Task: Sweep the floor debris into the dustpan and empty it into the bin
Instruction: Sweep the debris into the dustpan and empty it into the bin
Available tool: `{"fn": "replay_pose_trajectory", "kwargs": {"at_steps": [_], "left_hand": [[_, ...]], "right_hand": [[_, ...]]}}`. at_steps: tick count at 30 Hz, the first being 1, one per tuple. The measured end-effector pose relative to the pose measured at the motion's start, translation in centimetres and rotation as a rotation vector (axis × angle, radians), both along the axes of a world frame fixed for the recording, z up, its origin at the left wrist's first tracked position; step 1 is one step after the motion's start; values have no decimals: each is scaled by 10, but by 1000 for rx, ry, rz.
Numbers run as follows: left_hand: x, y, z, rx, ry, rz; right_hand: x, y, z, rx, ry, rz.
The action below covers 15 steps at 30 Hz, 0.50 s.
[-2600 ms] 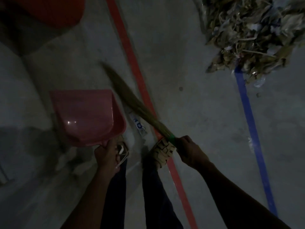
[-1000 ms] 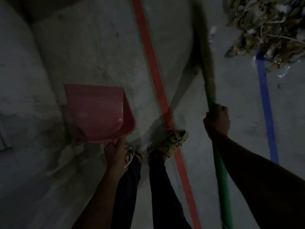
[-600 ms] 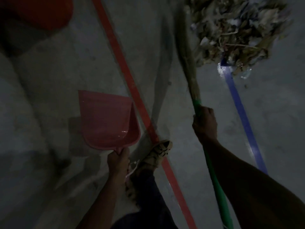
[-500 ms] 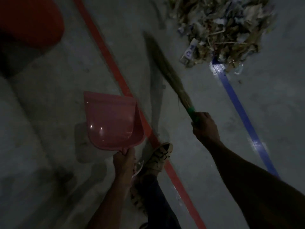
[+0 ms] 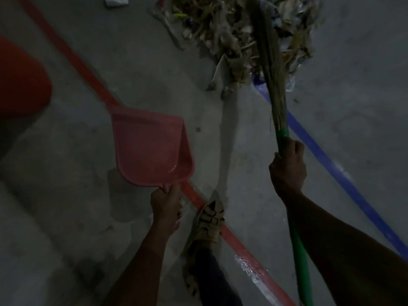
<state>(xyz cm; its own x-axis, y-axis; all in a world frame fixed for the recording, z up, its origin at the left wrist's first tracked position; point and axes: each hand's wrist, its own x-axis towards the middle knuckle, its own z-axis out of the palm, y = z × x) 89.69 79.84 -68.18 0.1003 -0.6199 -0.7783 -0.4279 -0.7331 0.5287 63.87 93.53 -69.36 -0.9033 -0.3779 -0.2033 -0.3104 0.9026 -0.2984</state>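
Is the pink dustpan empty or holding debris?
Empty: the dustpan shows only bare pink plastic, gripped by the left hand; the debris pile lies on the floor.

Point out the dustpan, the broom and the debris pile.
dustpan (image 5: 148, 149), head view, inner pan surface
broom (image 5: 270, 69), head view, bristles
debris pile (image 5: 223, 27), head view, middle of heap

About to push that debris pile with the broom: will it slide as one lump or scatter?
The debris pile looks like loose dry leaves and paper scraps, so probably light and apt to scatter. Strands trail off its near edge, suggesting bits will lag behind. The broom bristles look long and thin, likely bending over the pile.
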Motion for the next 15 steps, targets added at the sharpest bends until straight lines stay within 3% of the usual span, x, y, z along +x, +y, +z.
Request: {"fn": "replay_pose_trajectory", "kwargs": {"at_steps": [10,15], "left_hand": [[-43,-51,4,-12,-40,-117],[-63,-85,-3,-47,-37,-189]], "right_hand": [[-24,16,5,79,-66,-350],[-47,8,-7,258,-295,-496]]}}
